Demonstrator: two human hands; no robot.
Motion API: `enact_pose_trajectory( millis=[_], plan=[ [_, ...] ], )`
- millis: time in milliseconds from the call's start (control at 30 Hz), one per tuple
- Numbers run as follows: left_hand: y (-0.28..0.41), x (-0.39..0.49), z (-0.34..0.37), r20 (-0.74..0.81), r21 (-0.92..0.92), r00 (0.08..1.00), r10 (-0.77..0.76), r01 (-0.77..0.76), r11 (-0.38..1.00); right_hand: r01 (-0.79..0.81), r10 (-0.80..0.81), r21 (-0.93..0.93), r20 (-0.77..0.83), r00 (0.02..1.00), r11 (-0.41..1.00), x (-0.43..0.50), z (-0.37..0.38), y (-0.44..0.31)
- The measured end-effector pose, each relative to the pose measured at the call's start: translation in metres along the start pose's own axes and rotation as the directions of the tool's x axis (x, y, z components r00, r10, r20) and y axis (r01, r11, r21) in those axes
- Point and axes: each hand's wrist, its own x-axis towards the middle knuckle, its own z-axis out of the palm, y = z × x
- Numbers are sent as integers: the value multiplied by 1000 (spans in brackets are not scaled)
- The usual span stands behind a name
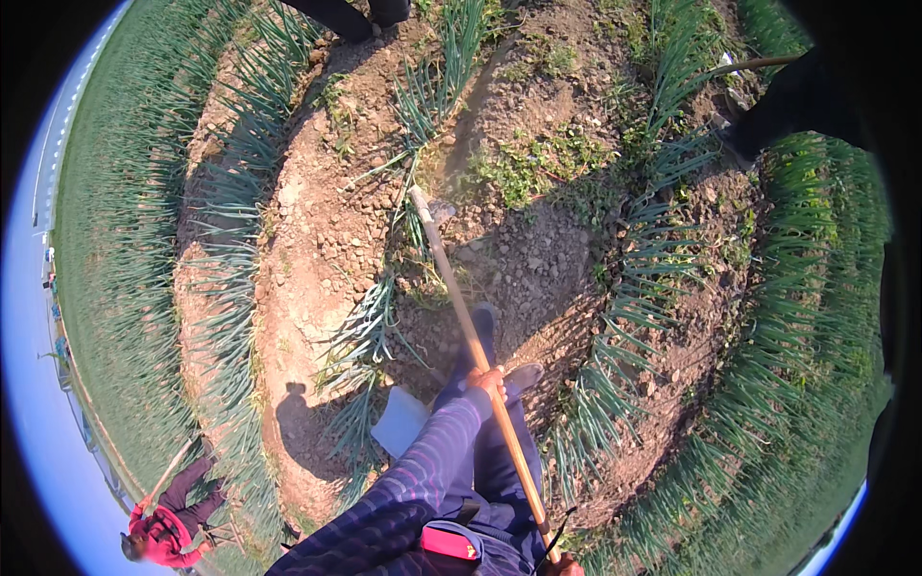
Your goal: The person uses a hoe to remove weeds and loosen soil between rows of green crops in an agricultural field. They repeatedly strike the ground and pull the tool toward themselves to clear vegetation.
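My left hand [488,381], at the end of a striped purple sleeve, grips the middle of a long wooden tool handle [461,306], apparently a hoe's. At the bottom edge, my right hand [565,567] is partly cut off and closed around the handle's near end. The handle slants away to a dusty greyish head [441,210] at the soil, whose shape is hard to make out. Around that end lie clods and a row of spring onion plants [414,122], some bent over. More onion plants [371,324] lean over nearer my feet.
My shoes [522,378] stand in the furrow. A pale flat object [401,421] lies left of my legs. Onion rows [627,324] line both sides, with weeds [536,169] ahead. Other people's legs show at top [346,18] and right [785,108]; another person [162,533] holds a long handle at lower left.
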Motion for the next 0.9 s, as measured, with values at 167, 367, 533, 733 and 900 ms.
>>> enact_pose_trajectory(
  millis=[167, 367, 533, 733, 900],
  plan=[
    [-11, -19, -32, 104, 21, 989, -102, 100, 995, -53, 42, 98, 111, 993, 994, -11, 7, 8],
    [4, -49, -18, -97, 173, 988, 123, -105, 979, -342, 36, 407, 598, 801, 847, 0, -7, 23],
    [71, -40, -10, -54, 122, 969, 240, -232, 965, -520, -225, 561, 788, 573, 644, 41, -8, -10],
    [108, -66, 0, -12, -50, 955, 296, -297, 954, 265, -525, 566, 365, 769, 780, 45, 14, -40],
    [102, -86, 25, 63, -41, 942, 328, -326, 944, 156, -291, 414, 285, 913, 897, 35, 18, -32]
  ],
)
